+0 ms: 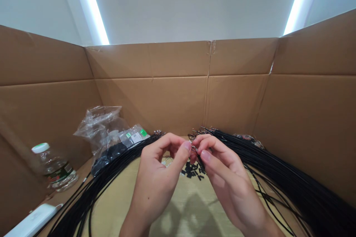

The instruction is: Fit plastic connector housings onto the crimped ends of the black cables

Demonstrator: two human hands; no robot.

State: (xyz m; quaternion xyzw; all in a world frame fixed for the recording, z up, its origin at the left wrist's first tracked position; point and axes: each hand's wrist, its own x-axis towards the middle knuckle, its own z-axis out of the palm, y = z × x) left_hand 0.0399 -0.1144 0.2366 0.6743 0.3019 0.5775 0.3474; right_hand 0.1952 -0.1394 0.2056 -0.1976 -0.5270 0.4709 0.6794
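My left hand (160, 174) and my right hand (228, 177) meet fingertip to fingertip near the middle of the view. Thumb and fingers of the left hand pinch a small pale piece. The right hand's thumb and fingers close on a black cable end (199, 160), where thin twisted wires (194, 149) run up towards the left fingertips. Most of the cable is hidden behind the right hand. Small black pieces (191, 170) lie scattered on the cardboard surface (178, 202) just below and behind the fingers.
Bundled black cables curve along the left (111, 172) and the right (294, 181). Farther left are a clear plastic bag (104, 122), a labelled packet (135, 137), a water bottle (58, 170) and a white object (36, 220). Tall cardboard walls (155, 100) surround the surface.
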